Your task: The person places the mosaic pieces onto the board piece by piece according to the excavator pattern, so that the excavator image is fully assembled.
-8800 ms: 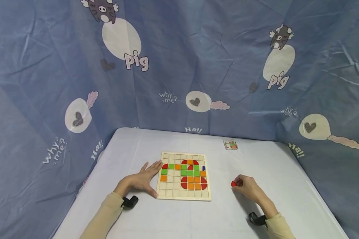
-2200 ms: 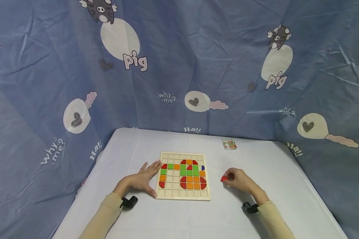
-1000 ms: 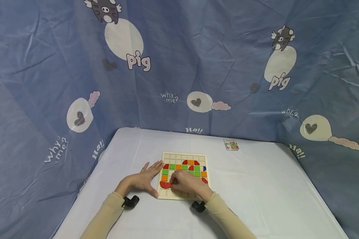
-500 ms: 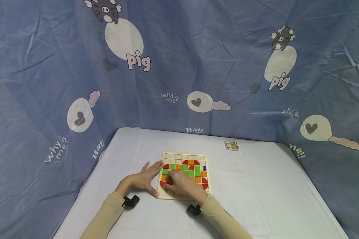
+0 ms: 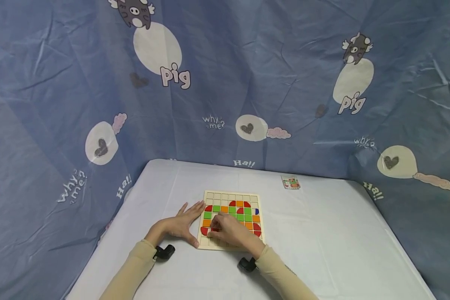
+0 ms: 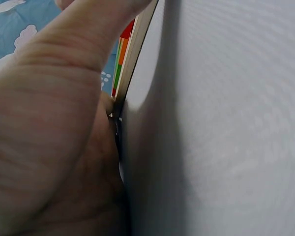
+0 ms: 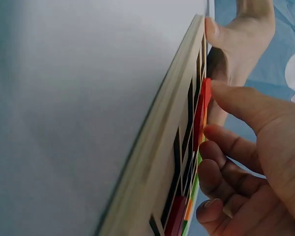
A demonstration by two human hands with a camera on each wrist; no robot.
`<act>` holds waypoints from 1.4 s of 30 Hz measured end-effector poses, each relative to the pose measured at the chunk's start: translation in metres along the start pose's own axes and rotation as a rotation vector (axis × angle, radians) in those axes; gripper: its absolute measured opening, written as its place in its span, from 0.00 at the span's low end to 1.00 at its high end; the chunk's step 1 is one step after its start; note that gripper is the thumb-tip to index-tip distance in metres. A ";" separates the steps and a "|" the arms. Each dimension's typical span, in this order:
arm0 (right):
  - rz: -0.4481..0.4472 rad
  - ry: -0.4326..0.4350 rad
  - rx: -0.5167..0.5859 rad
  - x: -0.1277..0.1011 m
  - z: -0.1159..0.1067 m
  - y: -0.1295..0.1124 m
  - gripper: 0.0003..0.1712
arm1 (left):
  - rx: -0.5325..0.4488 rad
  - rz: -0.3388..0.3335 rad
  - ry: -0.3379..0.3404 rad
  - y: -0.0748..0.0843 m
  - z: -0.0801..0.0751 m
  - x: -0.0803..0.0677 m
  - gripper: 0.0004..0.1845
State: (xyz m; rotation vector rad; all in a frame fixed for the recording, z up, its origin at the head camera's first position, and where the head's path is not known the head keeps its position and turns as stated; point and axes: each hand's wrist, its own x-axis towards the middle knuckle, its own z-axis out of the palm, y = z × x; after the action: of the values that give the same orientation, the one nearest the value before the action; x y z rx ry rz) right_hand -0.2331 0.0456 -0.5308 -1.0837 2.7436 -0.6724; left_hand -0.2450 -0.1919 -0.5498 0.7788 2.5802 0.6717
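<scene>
A wooden grid board (image 5: 230,193) lies on the table, with red, green, orange and blue tiles set in its cells. My left hand (image 5: 177,226) has its fingers spread along the board's left edge, thumb at the near left corner. Over the lower left cells, my right hand (image 5: 230,230) pinches a red quarter-round tile (image 7: 205,93) between thumb and index finger. The tile is right at the board's surface, mostly covered by the fingers in the head view. Just left of it sits another red quarter-round tile (image 5: 204,231). The right hand hides several middle cells.
A small printed card (image 5: 291,183) with a coloured pattern lies at the back right of the white table (image 5: 315,233). Blue patterned cloth (image 5: 210,96) hangs behind and at both sides. Each wrist wears a black camera (image 5: 166,252).
A red tile has come into the left column. My right hand has carried another from the right side onto the board, shifting slightly left, then right. The left hand has stayed put.
</scene>
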 end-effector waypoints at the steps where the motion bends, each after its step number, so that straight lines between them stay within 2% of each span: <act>1: -0.011 -0.004 -0.004 0.000 0.000 0.000 0.15 | 0.003 -0.002 0.000 0.000 0.000 0.000 0.71; 7: -0.016 -0.033 -0.004 -0.002 -0.003 0.000 0.15 | -0.006 0.000 0.005 0.001 -0.001 0.000 0.71; 11: 0.011 -0.051 0.025 -0.002 -0.004 0.003 0.14 | -0.001 -0.002 -0.001 0.001 -0.001 0.001 0.72; 16: 0.002 -0.064 0.058 0.000 -0.003 0.008 0.13 | 0.007 -0.008 0.001 -0.002 0.001 0.002 0.72; 22: -0.029 -0.028 0.008 0.001 -0.003 0.001 0.12 | 0.016 -0.006 -0.013 -0.004 0.002 0.004 0.72; 31: -0.210 0.065 -0.114 0.009 0.010 -0.017 0.12 | 0.016 0.014 -0.026 -0.003 0.001 0.002 0.71; 42: -0.200 0.067 -0.100 0.011 0.015 -0.017 0.10 | 0.000 0.027 -0.017 -0.002 -0.001 0.001 0.71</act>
State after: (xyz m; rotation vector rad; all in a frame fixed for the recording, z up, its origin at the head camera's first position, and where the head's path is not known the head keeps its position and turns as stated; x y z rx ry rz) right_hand -0.2272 0.0218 -0.5366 -1.3968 2.7753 -0.6111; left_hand -0.2472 -0.1935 -0.5506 0.8177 2.5585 0.6695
